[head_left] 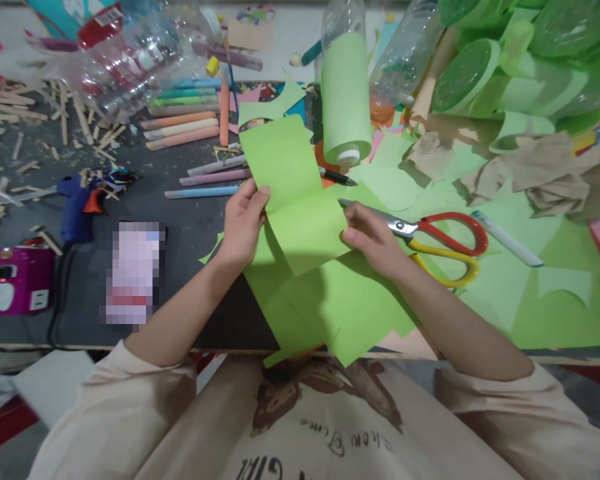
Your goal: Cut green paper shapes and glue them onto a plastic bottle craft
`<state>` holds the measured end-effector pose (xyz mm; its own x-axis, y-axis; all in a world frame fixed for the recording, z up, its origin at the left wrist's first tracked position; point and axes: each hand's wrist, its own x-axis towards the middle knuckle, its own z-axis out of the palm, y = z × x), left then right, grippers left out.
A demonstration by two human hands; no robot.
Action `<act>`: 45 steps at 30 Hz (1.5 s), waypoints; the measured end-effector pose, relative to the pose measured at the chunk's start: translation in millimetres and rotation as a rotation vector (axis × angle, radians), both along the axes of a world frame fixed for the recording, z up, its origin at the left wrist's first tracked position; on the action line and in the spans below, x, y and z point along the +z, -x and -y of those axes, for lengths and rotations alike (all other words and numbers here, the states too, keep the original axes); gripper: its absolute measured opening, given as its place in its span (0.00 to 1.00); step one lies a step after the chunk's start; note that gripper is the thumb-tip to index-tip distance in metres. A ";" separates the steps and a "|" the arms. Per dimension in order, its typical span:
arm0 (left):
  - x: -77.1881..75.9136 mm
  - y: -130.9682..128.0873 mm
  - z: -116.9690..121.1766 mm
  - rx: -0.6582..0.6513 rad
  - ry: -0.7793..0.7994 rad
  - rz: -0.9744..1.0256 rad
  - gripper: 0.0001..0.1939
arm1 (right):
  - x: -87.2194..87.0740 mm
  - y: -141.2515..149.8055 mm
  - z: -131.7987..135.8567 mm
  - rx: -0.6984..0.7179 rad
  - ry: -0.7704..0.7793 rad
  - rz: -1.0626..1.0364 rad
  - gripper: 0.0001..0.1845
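Observation:
Between my two hands is a piece of light green paper [300, 220] with a crease across its middle. My left hand [245, 223] pinches its left edge near the crease. On the right edge, the thumb and fingers of my right hand [373, 237] close on the lower half. Beneath it lie larger green sheets [340, 300] with cut edges. Scissors with one red and one yellow handle [455, 233] rest just right of my right hand, their blades partly behind it. A black pen [337, 177] lies beyond the paper.
A bottle wrapped in green paper [347, 100] lies at the back, near clear plastic bottles [140, 53]. Several markers [185, 120], a blue glue gun [77, 207], a phone [134, 273] and a purple box [20, 280] occupy the left. Crumpled brown paper [525, 167] and a white-capped marker [507, 238] are right.

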<state>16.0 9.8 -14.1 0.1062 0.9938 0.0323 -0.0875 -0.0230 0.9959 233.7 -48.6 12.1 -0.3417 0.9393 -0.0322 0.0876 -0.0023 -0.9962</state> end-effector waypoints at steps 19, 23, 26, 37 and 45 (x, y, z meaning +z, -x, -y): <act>14.3 -9.6 13.8 -0.213 0.013 -0.154 0.24 | 4.9 1.5 1.3 -0.019 -0.016 0.097 0.18; 19.7 -12.0 16.4 -0.289 0.029 -0.177 0.23 | 8.3 -0.4 0.6 -0.008 -0.023 0.156 0.17; 20.4 -11.6 17.1 -0.289 0.044 -0.176 0.23 | 9.4 0.3 -0.3 -0.005 -0.034 0.168 0.17; 17.3 -3.6 19.1 -0.276 0.008 -0.224 0.33 | 15.6 0.8 -4.3 0.078 0.000 0.226 0.20; 20.8 -0.2 16.4 -0.378 -0.164 -0.372 0.21 | 10.6 1.1 -5.6 0.026 -0.019 0.199 0.20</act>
<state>16.2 -6.6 6.7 0.4887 0.8692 0.0753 0.2374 -0.2155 0.9472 232.6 -43.0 22.8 -0.3542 0.9314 -0.0841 0.2823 0.0208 -0.9591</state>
